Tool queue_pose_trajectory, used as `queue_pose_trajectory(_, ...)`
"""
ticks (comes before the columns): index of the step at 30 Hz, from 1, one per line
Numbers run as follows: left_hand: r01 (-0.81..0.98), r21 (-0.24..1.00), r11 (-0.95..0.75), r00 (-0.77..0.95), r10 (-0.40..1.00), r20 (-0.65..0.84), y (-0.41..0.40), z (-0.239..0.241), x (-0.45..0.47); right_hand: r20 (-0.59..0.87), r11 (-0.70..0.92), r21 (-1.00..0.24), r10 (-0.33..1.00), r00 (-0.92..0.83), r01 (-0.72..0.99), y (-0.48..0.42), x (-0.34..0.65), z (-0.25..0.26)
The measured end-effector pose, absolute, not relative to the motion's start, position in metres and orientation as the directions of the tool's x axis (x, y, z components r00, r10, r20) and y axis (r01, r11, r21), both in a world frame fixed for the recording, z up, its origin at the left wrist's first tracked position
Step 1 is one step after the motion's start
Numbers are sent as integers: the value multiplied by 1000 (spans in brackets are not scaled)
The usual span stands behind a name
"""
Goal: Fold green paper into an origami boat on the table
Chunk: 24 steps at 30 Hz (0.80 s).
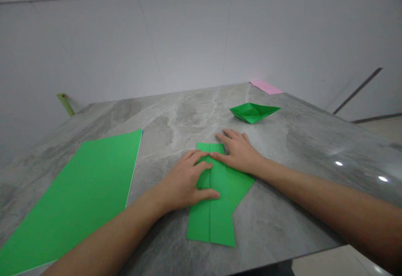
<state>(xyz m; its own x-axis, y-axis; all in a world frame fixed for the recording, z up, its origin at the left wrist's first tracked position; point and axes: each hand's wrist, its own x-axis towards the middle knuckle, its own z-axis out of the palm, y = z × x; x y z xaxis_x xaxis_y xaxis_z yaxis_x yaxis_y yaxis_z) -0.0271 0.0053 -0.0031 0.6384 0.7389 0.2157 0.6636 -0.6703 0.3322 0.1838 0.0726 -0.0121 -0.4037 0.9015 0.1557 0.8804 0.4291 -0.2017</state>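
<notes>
Clock centred on the folded green paper strip (219, 215), 12 pointing away from me. The strip lies flat on the grey marbled counter (301, 150), directly in front of me. Long axis runs roughly 12 to 6, centre seam (210, 221) along it; a green side flap (241, 182) juts out at 3.

My left hand (190, 179) enters from 8 and rests over the strip's left half, fingers spread, thumb across the seam. My right hand (236, 152) sits at 1, by the far right corner, thumb reaching in to the seam. Both touch paper, clamped on nothing. Right thumb tip and left index tip all but meet at the seam; contact between them, cannot tell.

Key relation: left hand nearer the strip's middle, most of its length running toward 5 from there; right hand nearer the far end and flap.

Surroundings: boat-shaped green paper fold (253, 112) beyond the right hand at 1; pink paper (266, 87) farther out, same bearing; large green sheet (88, 184) at 9, well apart.
</notes>
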Motion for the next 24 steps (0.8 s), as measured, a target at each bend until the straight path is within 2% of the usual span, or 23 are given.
queue_pose_trajectory(5, 717, 311, -624, 578, 781, 235, 9, -6, -30, 239, 381, -228, 914, -328, 896, 72, 189, -1)
queue_pose_trajectory(13, 798, 326, -507, 433, 859, 273, 12, -10, -30, 196, 377, -303, 924, -330, 875, 62, 191, 9)
queue_pose_trajectory(24, 795, 393, -462, 345, 878, 332, 18, -14, -29, 110, 333, -255, 943, -315, 908, 56, 188, 21)
